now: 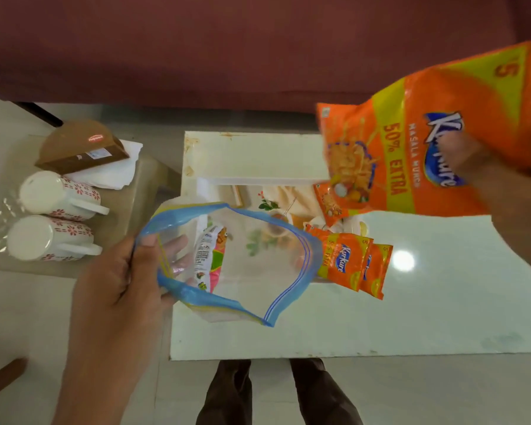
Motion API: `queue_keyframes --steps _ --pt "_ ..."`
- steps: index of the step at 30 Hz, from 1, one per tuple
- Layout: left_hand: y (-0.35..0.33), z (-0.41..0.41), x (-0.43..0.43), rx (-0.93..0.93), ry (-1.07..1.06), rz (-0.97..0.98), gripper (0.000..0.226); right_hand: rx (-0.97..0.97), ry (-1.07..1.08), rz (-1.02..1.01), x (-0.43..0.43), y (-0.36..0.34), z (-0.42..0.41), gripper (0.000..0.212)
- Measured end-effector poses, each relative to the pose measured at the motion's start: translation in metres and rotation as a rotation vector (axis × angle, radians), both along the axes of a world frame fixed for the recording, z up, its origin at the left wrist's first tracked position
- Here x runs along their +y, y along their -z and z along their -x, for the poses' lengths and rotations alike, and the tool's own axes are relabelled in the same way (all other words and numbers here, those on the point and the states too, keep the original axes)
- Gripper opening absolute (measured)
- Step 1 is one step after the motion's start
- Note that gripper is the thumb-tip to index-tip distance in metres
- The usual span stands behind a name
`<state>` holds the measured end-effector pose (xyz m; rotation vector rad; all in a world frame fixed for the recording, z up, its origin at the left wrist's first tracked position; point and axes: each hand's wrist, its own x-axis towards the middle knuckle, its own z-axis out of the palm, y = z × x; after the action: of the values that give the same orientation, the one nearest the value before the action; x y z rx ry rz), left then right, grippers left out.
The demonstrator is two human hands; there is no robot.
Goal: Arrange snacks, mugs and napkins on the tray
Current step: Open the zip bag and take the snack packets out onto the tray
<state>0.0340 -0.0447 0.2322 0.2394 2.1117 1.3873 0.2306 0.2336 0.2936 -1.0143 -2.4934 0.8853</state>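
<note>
Snacks are coming out of a clear zip-top plastic bag with a blue rim, which the left hand holds open at seven o'clock, thumb outside and fingers inside pinching the rim, presumably to keep the mouth wide. One pink-and-white snack packet is inside. At two o'clock the right hand grips a large orange crinkly snack packet, fingers curled into its face. Smaller orange packets lie on the floral tray at centre. Two white flower-patterned mugs and white paper napkins wait at nine o'clock, not yet on the tray.
</note>
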Motion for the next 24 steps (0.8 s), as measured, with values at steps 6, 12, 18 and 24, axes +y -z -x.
queue_keyframes --steps 6,12,18,24 --pt "-0.006 -0.004 -0.001 -0.051 -0.065 -0.047 0.03 -0.018 0.242 0.244 0.036 0.094 0.019 0.03" --pt "-0.001 -0.008 0.003 -0.1 -0.082 -0.028 0.042 -0.19 0.354 0.572 0.054 0.202 0.041 0.035" --pt "0.007 -0.007 0.004 -0.114 -0.092 -0.01 0.039 -0.349 0.317 0.549 0.069 0.248 0.038 0.036" --pt "0.011 -0.008 0.006 -0.087 -0.09 0.013 0.037 -0.381 0.217 0.201 0.065 0.245 0.032 0.031"
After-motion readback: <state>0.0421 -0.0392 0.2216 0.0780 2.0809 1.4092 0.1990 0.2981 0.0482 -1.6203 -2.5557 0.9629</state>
